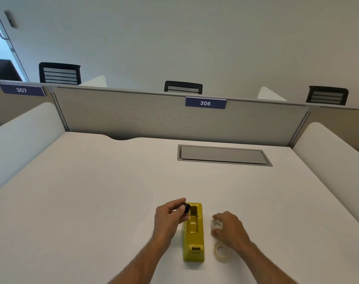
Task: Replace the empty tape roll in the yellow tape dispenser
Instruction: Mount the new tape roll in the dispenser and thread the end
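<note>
Spindle out, rolls beside the dispenser

The left hand (pixel 170 219) pinches the black spindle (pixel 186 207) over the yellow tape dispenser (pixel 194 232), low centre of frame; the right hand's (pixel 228 227) grip closes on a small clear core (pixel 216 224), fuller tape roll (pixel 222 252) just below on the bench (pixel 92 191). Best to seat the spindle square in the fuller roll.

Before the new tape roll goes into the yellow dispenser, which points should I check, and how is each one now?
1. Yellow tape dispenser cradle empty: ok.
2. Black spindle out, in left hand grip: ok.
3. Small roll under right hand: grip cannot tell.
4. Which roll is the empty one: cannot tell.
5. Larger tape roll free on the desk, beside the dispenser: ok.
</note>
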Action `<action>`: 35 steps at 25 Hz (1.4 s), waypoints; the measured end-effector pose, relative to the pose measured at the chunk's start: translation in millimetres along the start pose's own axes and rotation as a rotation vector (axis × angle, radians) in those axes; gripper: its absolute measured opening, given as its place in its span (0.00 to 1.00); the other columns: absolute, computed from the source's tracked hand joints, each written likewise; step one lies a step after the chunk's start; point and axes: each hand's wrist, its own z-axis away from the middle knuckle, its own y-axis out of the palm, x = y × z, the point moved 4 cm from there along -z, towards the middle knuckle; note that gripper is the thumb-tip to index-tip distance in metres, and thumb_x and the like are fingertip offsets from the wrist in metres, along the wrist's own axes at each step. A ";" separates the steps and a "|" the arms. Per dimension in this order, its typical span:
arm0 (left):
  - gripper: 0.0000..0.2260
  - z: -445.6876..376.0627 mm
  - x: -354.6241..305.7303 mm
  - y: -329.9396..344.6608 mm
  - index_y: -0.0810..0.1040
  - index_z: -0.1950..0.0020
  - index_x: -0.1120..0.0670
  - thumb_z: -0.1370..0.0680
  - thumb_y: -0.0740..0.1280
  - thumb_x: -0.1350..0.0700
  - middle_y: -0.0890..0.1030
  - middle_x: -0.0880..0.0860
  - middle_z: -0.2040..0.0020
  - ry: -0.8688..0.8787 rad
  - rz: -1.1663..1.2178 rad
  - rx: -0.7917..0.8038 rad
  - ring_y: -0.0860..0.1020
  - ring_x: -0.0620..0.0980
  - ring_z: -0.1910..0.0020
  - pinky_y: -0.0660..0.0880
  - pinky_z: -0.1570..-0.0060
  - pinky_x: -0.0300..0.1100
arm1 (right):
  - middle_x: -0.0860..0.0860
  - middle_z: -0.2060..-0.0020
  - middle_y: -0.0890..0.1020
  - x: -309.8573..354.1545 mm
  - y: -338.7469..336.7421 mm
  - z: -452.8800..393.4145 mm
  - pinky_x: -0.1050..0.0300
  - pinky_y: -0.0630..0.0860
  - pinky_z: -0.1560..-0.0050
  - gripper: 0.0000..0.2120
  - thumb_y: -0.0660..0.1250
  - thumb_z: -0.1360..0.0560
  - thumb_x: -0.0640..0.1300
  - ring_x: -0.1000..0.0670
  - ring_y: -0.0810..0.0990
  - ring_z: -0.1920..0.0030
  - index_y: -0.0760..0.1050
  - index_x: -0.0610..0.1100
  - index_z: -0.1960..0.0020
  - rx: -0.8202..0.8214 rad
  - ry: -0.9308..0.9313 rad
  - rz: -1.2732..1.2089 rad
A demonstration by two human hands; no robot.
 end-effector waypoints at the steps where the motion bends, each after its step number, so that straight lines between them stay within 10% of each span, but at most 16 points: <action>1: 0.10 0.3 0.3 -0.1 0.84 0.43 0.55 0.22 0.69 0.65 0.87 0.55 0.49 -0.003 -0.003 -0.001 0.87 0.54 0.53 0.84 0.54 0.45 | 0.51 0.39 0.79 -0.7 1.2 0.9 0.60 0.73 0.44 0.23 0.74 0.29 0.51 0.51 0.77 0.42 0.76 0.50 0.35 0.004 0.002 -0.009; 11: 0.08 1.0 2.4 -1.1 0.85 0.46 0.56 0.24 0.73 0.63 0.87 0.56 0.51 0.005 -0.020 -0.013 0.86 0.54 0.53 0.84 0.56 0.43 | 0.58 0.51 0.80 0.0 -19.0 20.0 0.58 0.79 0.52 0.15 0.75 0.34 0.54 0.58 0.78 0.57 0.79 0.55 0.49 -0.035 -0.071 -0.083; 21: 0.07 4.4 2.6 -3.5 0.85 0.47 0.55 0.25 0.73 0.62 0.87 0.55 0.51 -0.002 -0.031 0.002 0.86 0.54 0.54 0.84 0.53 0.46 | 0.58 0.43 0.75 -1.8 3.4 42.2 0.59 0.72 0.50 0.30 0.72 0.40 0.60 0.53 0.74 0.43 0.73 0.61 0.38 0.233 -0.173 0.207; 30: 0.10 5.9 -0.3 -0.5 0.85 0.45 0.56 0.26 0.75 0.61 0.87 0.55 0.51 0.007 -0.081 0.040 0.86 0.53 0.53 0.84 0.50 0.50 | 0.42 0.56 0.86 8.4 -25.4 34.4 0.49 0.84 0.58 0.20 0.81 0.38 0.33 0.43 0.86 0.57 0.85 0.45 0.49 0.055 0.048 -0.889; 35: 0.09 7.6 -2.8 4.7 0.85 0.46 0.55 0.26 0.75 0.61 0.88 0.54 0.52 0.025 -0.069 0.083 0.86 0.52 0.53 0.84 0.53 0.46 | 0.43 0.48 0.83 26.8 -30.5 30.9 0.46 0.84 0.54 0.21 0.83 0.38 0.38 0.41 0.84 0.49 0.84 0.44 0.46 0.083 0.027 -1.175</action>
